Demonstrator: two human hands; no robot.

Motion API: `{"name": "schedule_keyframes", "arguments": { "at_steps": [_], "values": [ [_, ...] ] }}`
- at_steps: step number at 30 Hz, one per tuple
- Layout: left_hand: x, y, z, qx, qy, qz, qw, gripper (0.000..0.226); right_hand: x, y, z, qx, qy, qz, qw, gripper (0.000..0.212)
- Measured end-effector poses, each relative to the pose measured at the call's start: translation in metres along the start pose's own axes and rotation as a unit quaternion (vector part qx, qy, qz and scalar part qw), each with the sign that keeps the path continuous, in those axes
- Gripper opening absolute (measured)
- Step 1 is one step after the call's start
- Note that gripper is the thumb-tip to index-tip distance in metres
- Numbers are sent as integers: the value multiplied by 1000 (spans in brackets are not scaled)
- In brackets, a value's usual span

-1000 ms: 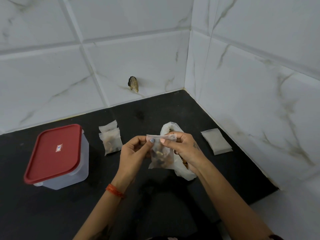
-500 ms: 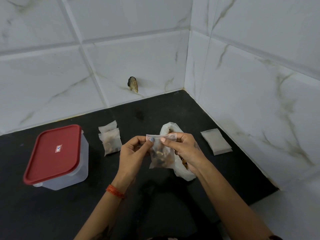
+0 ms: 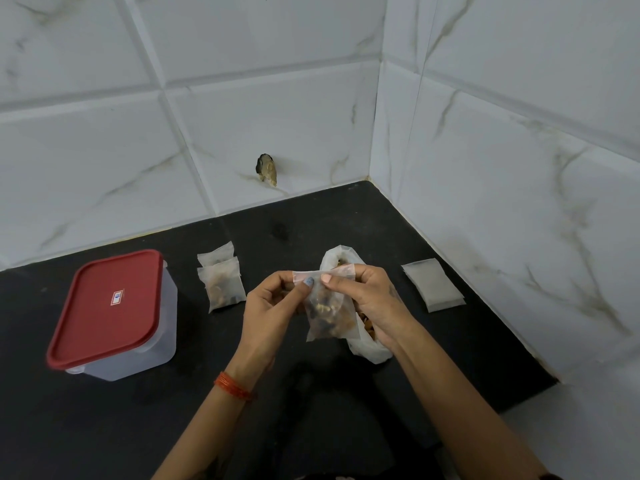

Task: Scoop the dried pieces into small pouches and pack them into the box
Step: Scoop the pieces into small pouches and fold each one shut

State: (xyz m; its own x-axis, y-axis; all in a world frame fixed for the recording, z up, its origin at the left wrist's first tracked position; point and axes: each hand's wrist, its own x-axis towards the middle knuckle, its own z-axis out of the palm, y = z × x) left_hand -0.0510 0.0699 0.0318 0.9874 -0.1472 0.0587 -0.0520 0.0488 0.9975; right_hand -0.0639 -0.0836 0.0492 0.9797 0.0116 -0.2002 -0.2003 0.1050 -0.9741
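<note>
At frame centre, the left hand (image 3: pixel 268 306) and right hand (image 3: pixel 370 299) each pinched the top strip of a filled pouch (image 3: pixel 329 308). Sealing it well likely meant pressing evenly along the strip, keeping it upright. The box (image 3: pixel 114 315), lidded, sat lower left.

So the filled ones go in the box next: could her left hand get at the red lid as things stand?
Probably not yet. The left hand is pinching the top of the filled pouch with the right hand. Once it lets go, the counter between it and the red lid looks bare.
</note>
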Motion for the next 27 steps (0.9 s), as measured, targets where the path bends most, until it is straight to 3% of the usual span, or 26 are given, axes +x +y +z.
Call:
{"name": "schedule_keyframes", "arguments": {
  "at_steps": [27],
  "values": [
    [-2,9,0,-3,3,35,999,15,4,0,-2,-10,-9,-45,999,8]
  ]
}}
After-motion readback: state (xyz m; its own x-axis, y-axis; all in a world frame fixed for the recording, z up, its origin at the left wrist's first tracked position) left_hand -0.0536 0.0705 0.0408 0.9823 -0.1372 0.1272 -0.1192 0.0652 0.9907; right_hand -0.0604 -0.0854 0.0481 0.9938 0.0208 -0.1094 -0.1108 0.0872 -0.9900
